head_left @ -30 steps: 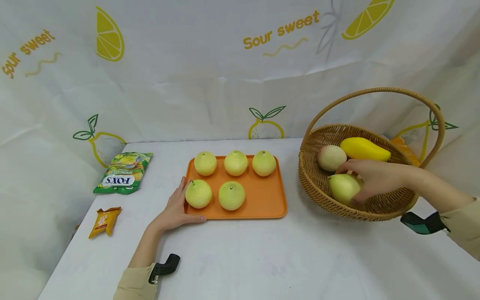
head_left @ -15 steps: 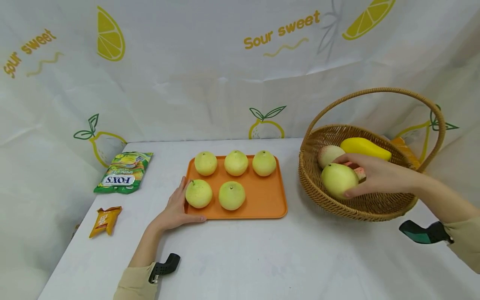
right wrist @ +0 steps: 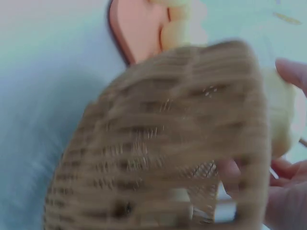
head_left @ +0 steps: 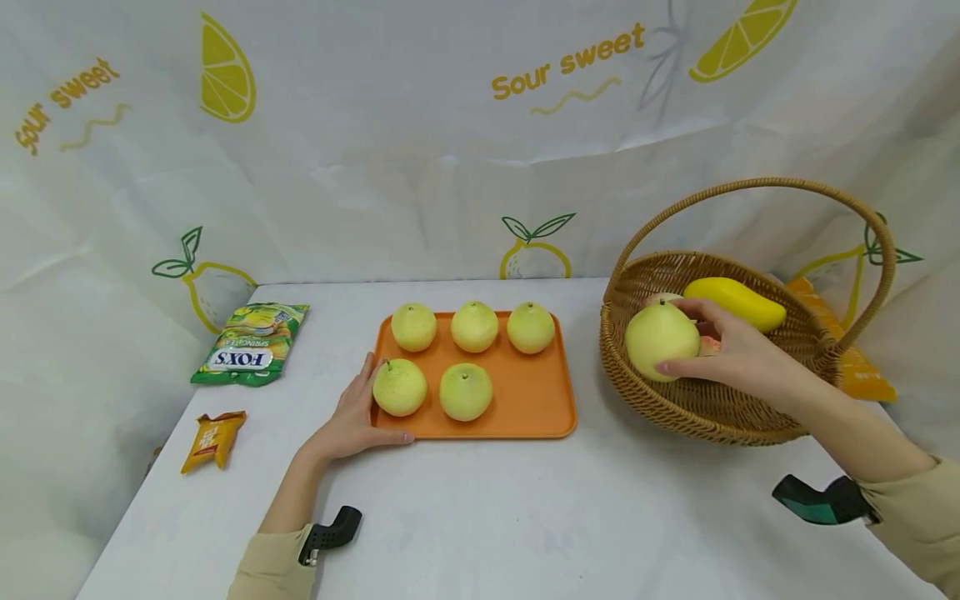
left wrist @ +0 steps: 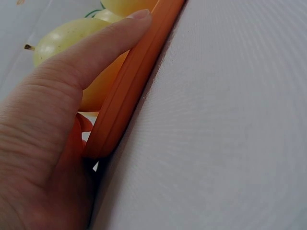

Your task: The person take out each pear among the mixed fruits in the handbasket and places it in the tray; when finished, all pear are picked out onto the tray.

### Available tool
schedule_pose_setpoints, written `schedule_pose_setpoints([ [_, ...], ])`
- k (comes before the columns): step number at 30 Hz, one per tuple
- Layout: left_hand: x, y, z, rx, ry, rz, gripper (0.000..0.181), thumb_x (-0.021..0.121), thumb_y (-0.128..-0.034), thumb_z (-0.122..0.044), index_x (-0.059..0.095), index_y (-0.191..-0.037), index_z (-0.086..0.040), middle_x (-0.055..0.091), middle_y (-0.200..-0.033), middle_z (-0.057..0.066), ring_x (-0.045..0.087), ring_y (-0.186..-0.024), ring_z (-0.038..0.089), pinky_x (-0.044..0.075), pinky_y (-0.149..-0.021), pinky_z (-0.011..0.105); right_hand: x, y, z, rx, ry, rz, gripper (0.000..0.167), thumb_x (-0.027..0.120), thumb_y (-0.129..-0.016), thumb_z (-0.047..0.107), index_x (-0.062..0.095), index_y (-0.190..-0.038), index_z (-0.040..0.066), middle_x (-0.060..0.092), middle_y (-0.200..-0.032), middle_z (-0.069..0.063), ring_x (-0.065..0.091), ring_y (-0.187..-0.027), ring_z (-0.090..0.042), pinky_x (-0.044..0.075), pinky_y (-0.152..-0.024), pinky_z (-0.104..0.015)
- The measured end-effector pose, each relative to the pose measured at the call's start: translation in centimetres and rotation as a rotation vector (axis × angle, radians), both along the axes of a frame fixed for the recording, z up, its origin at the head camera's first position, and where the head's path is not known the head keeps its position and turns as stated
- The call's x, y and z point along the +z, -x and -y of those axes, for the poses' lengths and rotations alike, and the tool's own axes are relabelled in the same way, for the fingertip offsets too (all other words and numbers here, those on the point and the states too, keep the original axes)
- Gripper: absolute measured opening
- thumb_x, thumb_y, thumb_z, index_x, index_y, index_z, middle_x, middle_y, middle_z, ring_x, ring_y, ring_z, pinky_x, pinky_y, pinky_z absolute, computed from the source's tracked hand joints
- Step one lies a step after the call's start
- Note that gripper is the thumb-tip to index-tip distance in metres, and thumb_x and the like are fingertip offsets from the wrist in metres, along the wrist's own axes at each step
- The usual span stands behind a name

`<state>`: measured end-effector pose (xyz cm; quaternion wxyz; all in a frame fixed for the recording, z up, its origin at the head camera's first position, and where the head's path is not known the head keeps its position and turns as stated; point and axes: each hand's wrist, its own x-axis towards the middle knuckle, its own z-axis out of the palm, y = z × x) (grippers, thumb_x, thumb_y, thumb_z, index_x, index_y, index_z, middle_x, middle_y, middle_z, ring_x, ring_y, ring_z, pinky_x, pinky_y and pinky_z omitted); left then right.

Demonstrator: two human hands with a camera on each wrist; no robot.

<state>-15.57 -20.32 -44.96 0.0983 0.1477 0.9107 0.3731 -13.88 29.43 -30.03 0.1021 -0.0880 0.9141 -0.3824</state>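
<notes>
My right hand [head_left: 723, 350] holds a pale yellow-green pear [head_left: 662, 340] between thumb and fingers, above the left part of a wicker basket [head_left: 652, 408]. In the right wrist view the blurred basket wall [right wrist: 182, 110] covers part of that hand and the pear [right wrist: 280, 115]. My left hand [head_left: 348, 425] rests at the near left corner of an orange tray [head_left: 532, 392]. Its fingers lie along the left side and its thumb [left wrist: 105, 45] along the front rim. Several yellow-green pears [head_left: 465, 392] stand on the tray, three at the back and two in front.
Inside the basket lie a yellow mango [head_left: 735, 302] and a partly hidden peach [head_left: 663, 297]; the tall handle [head_left: 780, 182] arches above. An orange packet [head_left: 862, 375] lies behind it. At the left are a green snack bag [head_left: 251, 346] and a small orange packet [head_left: 213, 442].
My right hand has lifted the pear from inside the basket and carried it up and left toward the basket's left rim. The left hand and tray stay in place.
</notes>
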Motion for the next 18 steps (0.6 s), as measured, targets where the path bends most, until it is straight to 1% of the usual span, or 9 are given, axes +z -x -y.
schedule_pose_setpoints([
  [2,0.0,0.0,0.0,0.004,0.002,0.004,0.128,0.084,-0.0689,-0.052,0.003,-0.157,-0.008,-0.012,-0.162,0.014,-0.002,-0.145,0.043,0.003,-0.111,0.064,0.0,-0.1,0.5,-0.021,0.033,0.017,0.087,0.074,-0.087,0.028,0.022,-0.153,0.005,0.043,-0.137,-0.023,0.047,-0.117,-0.037,0.045,-0.086,-0.043],
  [6,0.0,0.0,0.0,0.006,0.005,0.01,0.128,0.084,-0.0686,-0.052,0.003,-0.158,-0.009,-0.012,-0.162,0.013,-0.003,-0.145,0.043,0.003,-0.112,0.064,0.3,-0.4,1.4,-0.056,0.088,0.046,0.09,0.073,-0.088,0.029,0.018,-0.156,0.009,0.04,-0.142,-0.023,0.046,-0.121,-0.037,0.041,-0.093,-0.05],
  [7,0.0,0.0,0.0,0.008,0.007,0.014,0.128,0.085,-0.0684,-0.052,0.003,-0.158,-0.01,-0.012,-0.162,0.012,-0.003,-0.146,0.042,0.003,-0.112,0.063,0.3,-0.4,1.6,-0.06,0.098,0.047,0.09,0.073,-0.088,0.029,0.018,-0.156,0.009,0.04,-0.142,-0.023,0.046,-0.121,-0.036,0.042,-0.094,-0.048],
  [9,-0.1,0.0,0.0,0.01,0.009,0.017,0.128,0.084,-0.0685,-0.053,0.003,-0.158,-0.01,-0.012,-0.162,0.012,-0.003,-0.145,0.043,0.003,-0.112,0.063,0.5,-0.5,2.1,-0.061,0.133,0.045,0.088,0.073,-0.089,0.027,0.019,-0.155,0.01,0.039,-0.144,-0.021,0.048,-0.12,-0.034,0.045,-0.094,-0.04],
  [11,-0.1,0.1,0.0,0.012,0.013,0.019,0.128,0.084,-0.0684,-0.053,0.003,-0.158,-0.011,-0.012,-0.162,0.012,-0.003,-0.146,0.042,0.004,-0.112,0.063,0.6,-0.5,2.6,-0.057,0.159,0.039,0.086,0.074,-0.089,0.026,0.021,-0.155,0.011,0.038,-0.144,-0.018,0.05,-0.117,-0.031,0.047,-0.089,-0.027],
  [13,-0.1,0.1,0.0,0.013,0.012,0.016,0.128,0.084,-0.0684,-0.053,0.004,-0.158,-0.01,-0.012,-0.162,0.012,-0.003,-0.145,0.043,0.004,-0.112,0.063,0.6,-0.6,3.1,-0.055,0.167,0.03,0.085,0.074,-0.088,0.026,0.023,-0.154,0.012,0.039,-0.142,-0.016,0.05,-0.114,-0.029,0.048,-0.083,-0.02],
  [15,-0.1,0.1,0.0,0.012,0.011,0.012,0.128,0.084,-0.0686,-0.053,0.004,-0.158,-0.01,-0.012,-0.162,0.013,-0.003,-0.145,0.043,0.004,-0.112,0.064,0.7,-0.7,3.6,-0.059,0.15,0.016,0.085,0.076,-0.087,0.028,0.024,-0.154,0.013,0.042,-0.141,-0.017,0.049,-0.112,-0.029,0.047,-0.083,-0.025],
  [18,-0.1,0.1,0.0,0.012,0.01,0.012,0.128,0.084,-0.0686,-0.053,0.003,-0.158,-0.01,-0.012,-0.162,0.013,-0.003,-0.145,0.043,0.004,-0.112,0.064,0.7,-0.8,4.3,-0.076,0.09,-0.011,0.088,0.078,-0.083,0.035,0.027,-0.153,0.017,0.045,-0.14,-0.017,0.047,-0.118,-0.034,0.043,-0.088,-0.044],
])
